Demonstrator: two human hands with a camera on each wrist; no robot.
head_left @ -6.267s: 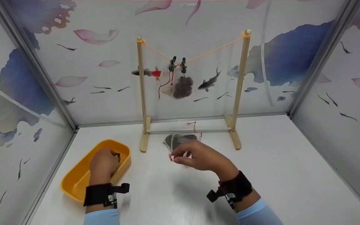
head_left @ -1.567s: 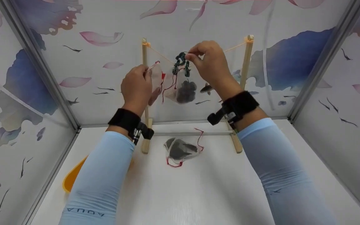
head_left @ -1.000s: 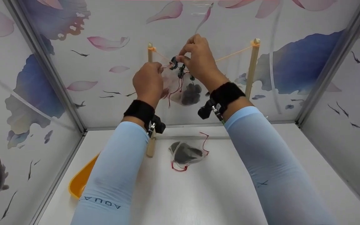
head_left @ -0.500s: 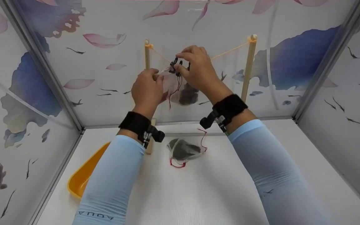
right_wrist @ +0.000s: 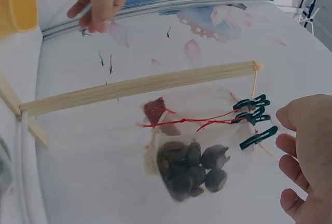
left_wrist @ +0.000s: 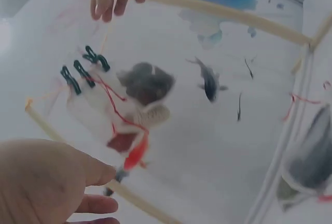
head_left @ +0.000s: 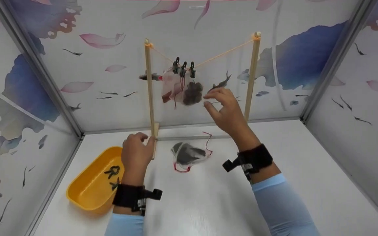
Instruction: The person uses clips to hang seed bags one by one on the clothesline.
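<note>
My left hand [head_left: 136, 154] hovers between the yellow basin [head_left: 87, 190] and the rack's left post, holding nothing. My right hand [head_left: 226, 109], also holding nothing, is to the right of the hanging bags, its thumb and fingers apart. Three dark green clothespins [head_left: 183, 69] grip the sagging orange cord [head_left: 230, 53]. Below them hang sheer drawstring bags with red strings: one bag [right_wrist: 193, 169] holds dark round lumps, and another bag [head_left: 169, 83] has a dark red piece at its bottom. A third sheer bag [head_left: 189, 153] with dark contents lies on the table beneath.
Wooden posts [head_left: 252, 77] stand at both ends of the cord, joined low by a white bar. More clothespins [head_left: 113, 171] lie in the basin. Printed white panels close off the back and sides.
A third clothespin and the bag with the dark red piece now hang on the cord. Both hands have let go; the left has dropped toward the basin, the right down and rightward.
</note>
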